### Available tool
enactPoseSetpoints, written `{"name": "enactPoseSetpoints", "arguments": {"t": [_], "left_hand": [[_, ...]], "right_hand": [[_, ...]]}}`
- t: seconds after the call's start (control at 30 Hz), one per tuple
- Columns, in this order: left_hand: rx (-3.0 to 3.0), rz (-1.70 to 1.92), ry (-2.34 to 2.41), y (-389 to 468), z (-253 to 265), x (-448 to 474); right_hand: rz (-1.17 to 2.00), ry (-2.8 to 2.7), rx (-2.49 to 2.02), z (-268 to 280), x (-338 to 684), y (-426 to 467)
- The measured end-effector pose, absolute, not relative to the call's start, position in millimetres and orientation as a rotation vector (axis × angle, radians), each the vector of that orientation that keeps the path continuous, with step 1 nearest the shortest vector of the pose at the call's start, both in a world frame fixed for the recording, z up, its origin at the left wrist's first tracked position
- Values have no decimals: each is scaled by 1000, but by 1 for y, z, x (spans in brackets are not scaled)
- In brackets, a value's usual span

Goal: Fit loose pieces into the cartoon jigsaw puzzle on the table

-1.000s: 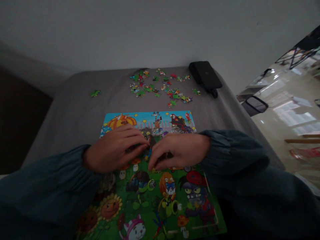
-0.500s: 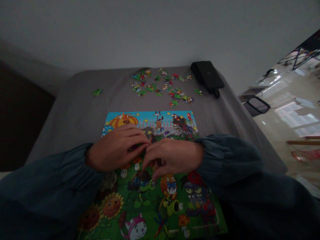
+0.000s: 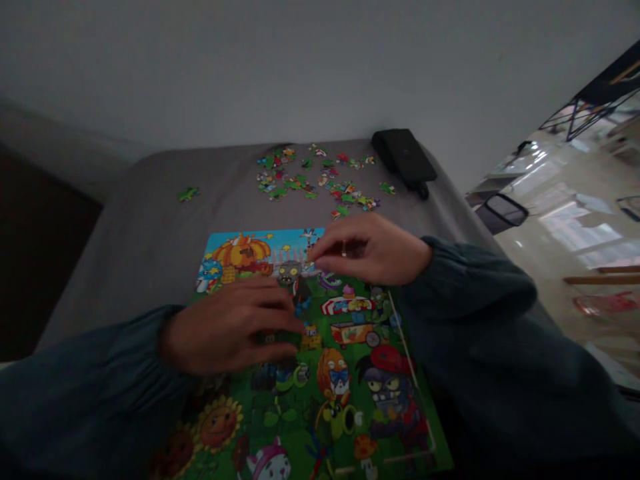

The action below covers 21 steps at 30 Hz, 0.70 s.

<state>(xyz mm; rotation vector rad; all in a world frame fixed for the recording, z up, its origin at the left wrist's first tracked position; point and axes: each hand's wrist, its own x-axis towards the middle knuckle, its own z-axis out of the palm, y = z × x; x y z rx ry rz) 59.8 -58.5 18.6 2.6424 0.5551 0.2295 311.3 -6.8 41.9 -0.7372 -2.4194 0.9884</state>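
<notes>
A jigsaw puzzle board (image 3: pixel 280 417) printed with cartoon plants and zombies lies in front of me. Over its left middle rests my left hand (image 3: pixel 240 327), fingers stretched forward and the thumb apart, with no object visible in it. My right hand (image 3: pixel 373 250) is above the upper right of the board, thumb and fingertips brought together close to the printed fence. Whether a puzzle piece sits in that pinch is too dark and small to tell. Several loose puzzle pieces (image 3: pixel 299 183) are scattered beyond the board's far edge.
One puzzle piece (image 3: pixel 189 194) lies alone at the far left of the grey cloth-covered table (image 3: pixel 135 233). A black case (image 3: pixel 405 157) stands at the back right, near the wall (image 3: pixel 300 73). Past the table's right edge are a shiny floor and furniture.
My hands have separated. The right has moved up and right to the board's upper part, while the left has dropped slightly toward me and its fingers have spread from the thumb.
</notes>
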Motion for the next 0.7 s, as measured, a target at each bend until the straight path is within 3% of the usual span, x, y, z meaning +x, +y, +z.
{"name": "enactPoseSetpoints", "arguments": {"t": [0.27, 0.43, 0.7], "left_hand": [[2724, 101, 413, -66, 17, 63], [2728, 96, 444, -67, 17, 62], [2749, 130, 469, -70, 17, 64]], "right_hand": [[-160, -1816, -1634, 10, 400, 71], [-189, -1680, -1933, -22, 419, 92], [-108, -1605, -2030, -29, 418, 100]]}}
